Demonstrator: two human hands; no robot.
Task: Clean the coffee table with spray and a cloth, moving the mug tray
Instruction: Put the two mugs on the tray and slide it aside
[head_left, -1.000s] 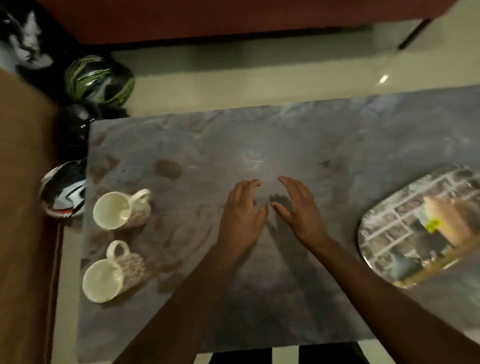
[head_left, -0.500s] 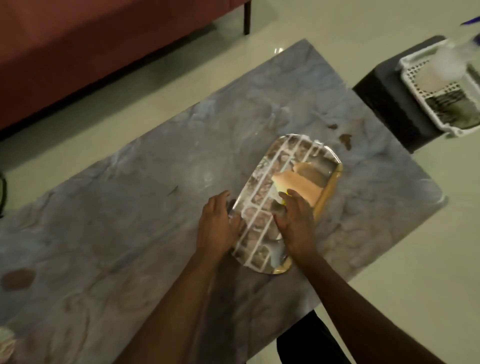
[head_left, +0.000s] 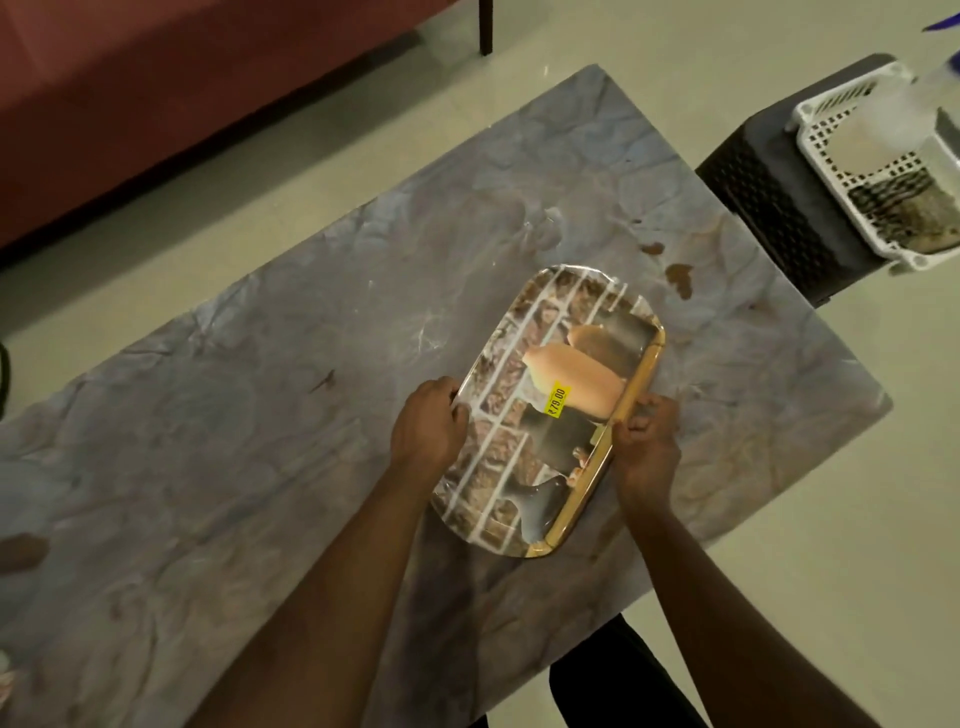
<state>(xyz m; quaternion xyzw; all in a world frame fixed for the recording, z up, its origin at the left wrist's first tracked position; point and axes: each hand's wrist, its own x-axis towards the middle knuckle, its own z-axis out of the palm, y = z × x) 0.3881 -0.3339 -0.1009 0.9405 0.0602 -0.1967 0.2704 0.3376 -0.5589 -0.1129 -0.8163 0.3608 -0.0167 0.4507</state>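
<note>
Table (head_left: 260, 415) — grey-blue marbled top, set diagonally in view, with brown spots near its far right corner and one at its left edge.

Mug tray (head_left: 550, 410) — oblong, printed with a brick-pattern picture, wood-coloured rim along its right side, yellow price sticker (head_left: 557, 399) near the middle. It sits on the right half of the table, with no mugs on it.

Left hand (head_left: 428, 428) — at the tray's left long edge, fingers curled over the rim and gripping it.

Right hand (head_left: 647, 441) — at the tray's right long edge, fingers curled round the wood-coloured rim, thumb on top.

White basket (head_left: 878, 244) — perforated plastic, on a dark woven stool (head_left: 779, 192) just beyond the table's right end. Inside it: a dark patterned cloth (head_left: 904, 208) and a blurred translucent bottle (head_left: 914, 114), too indistinct to identify further.

Red sofa (head_left: 182, 78) — far left, beyond the table, over a pale tiled floor (head_left: 831, 519).
</note>
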